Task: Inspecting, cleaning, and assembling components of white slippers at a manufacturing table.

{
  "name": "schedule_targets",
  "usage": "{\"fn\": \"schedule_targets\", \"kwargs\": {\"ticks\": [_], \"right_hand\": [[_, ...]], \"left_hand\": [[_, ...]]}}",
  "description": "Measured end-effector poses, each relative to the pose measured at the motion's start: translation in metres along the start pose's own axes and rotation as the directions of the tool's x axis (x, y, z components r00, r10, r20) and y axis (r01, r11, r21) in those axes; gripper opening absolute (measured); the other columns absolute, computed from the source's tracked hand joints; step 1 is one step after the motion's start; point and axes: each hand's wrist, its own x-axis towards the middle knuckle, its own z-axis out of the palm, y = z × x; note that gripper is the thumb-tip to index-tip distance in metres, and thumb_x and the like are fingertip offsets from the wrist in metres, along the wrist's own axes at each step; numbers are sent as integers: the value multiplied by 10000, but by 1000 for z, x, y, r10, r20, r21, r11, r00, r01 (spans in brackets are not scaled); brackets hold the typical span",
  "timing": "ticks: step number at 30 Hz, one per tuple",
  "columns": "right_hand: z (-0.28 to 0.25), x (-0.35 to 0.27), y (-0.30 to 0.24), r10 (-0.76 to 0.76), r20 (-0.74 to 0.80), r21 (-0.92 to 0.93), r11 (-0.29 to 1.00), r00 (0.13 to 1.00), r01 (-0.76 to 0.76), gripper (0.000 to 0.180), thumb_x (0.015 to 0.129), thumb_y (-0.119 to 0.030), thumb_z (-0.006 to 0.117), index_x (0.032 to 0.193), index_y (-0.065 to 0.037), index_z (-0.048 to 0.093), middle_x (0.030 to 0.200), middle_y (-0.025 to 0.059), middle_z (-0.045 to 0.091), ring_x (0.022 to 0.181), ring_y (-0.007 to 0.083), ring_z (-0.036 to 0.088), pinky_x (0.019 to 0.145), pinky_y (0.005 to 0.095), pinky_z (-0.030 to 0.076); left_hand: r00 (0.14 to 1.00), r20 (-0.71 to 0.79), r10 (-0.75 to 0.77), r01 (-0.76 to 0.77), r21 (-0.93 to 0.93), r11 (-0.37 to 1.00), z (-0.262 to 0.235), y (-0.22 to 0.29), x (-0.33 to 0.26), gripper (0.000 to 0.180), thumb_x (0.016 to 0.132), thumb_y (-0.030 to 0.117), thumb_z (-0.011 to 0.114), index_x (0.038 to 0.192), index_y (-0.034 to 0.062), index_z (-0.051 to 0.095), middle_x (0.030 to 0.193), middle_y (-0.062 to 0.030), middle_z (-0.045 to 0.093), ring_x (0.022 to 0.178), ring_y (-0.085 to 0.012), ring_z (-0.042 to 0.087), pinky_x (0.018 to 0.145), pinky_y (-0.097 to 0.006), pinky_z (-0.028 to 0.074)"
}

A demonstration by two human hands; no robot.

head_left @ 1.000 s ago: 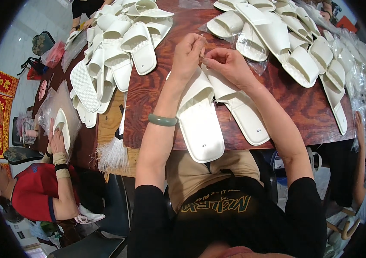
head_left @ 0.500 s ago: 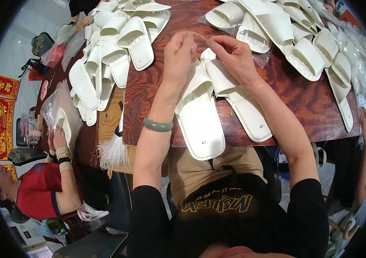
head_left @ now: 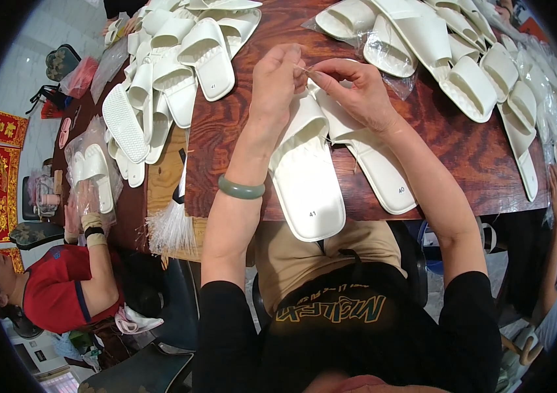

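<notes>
My left hand (head_left: pixel 274 84) is closed, its fingertips pinching a thin clear strand (head_left: pixel 305 69). Opposite it, my right hand (head_left: pixel 359 97) pinches the same strand between thumb and forefinger. Both hands meet just above the toe straps of two white slippers. The left slipper (head_left: pixel 308 187) lies heel toward me and juts past the table edge. Beside it, the right slipper (head_left: pixel 383 175) is angled away, its strap partly covered by my right hand and wrist. A short bit of strand seems to show between the slippers. Whether the strand runs through the straps is hidden.
White slippers are heaped at the far left (head_left: pixel 206 56), with more slippers (head_left: pixel 468 88) and plastic bags at the right. A bundle of clear strands (head_left: pixel 172 229) hangs at the reddish wooden table's (head_left: pixel 226 144) left edge. A co-worker in red (head_left: pixel 62 288) handles bagged slippers (head_left: pixel 93 171).
My hands have drawn closer together, the fingertips now nearly touching at the strand. The co-worker's slippers at left now show inside a clear bag, with the hands lower on it.
</notes>
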Motion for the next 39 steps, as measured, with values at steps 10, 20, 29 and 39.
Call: {"fn": "schedule_targets", "kwargs": {"ticks": [10, 20, 29, 39], "right_hand": [[-2, 0, 3, -6, 35, -46, 999, 999, 8, 187, 813, -147, 625, 909, 11, 656, 810, 48, 673, 732, 80, 577, 678, 231, 458], [-3, 0, 3, -22, 56, -9, 1000, 998, 22, 172, 801, -123, 629, 915, -1, 670, 832, 73, 677, 753, 110, 600, 696, 249, 469], [-3, 0, 4, -45, 66, -64, 997, 997, 49, 165, 809, -110, 626, 916, 7, 670, 834, 77, 677, 760, 117, 605, 699, 251, 469], [-4, 0, 3, -62, 110, -39, 997, 992, 67, 172, 813, -119, 629, 920, 10, 665, 848, 83, 674, 762, 115, 602, 701, 247, 468]], "left_hand": [[978, 188, -90, 123, -170, 978, -14, -1, 4, 210, 905, 224, 569, 1001, 41, 530, 606, 79, 362, 483, -22, 280, 437, -173, 228], [947, 279, -162, 200, -113, 973, -20, 1, 7, 227, 904, 199, 567, 1043, 27, 520, 592, 80, 346, 477, -22, 270, 436, -168, 227], [903, 361, -234, 290, -109, 951, -24, 6, 7, 220, 918, 157, 532, 1075, 5, 512, 587, 90, 312, 475, -17, 251, 438, -164, 230], [912, 324, -251, 273, -24, 962, -22, 9, 5, 222, 900, 183, 568, 1034, 8, 538, 593, 85, 372, 469, -9, 261, 422, -163, 222]]}}
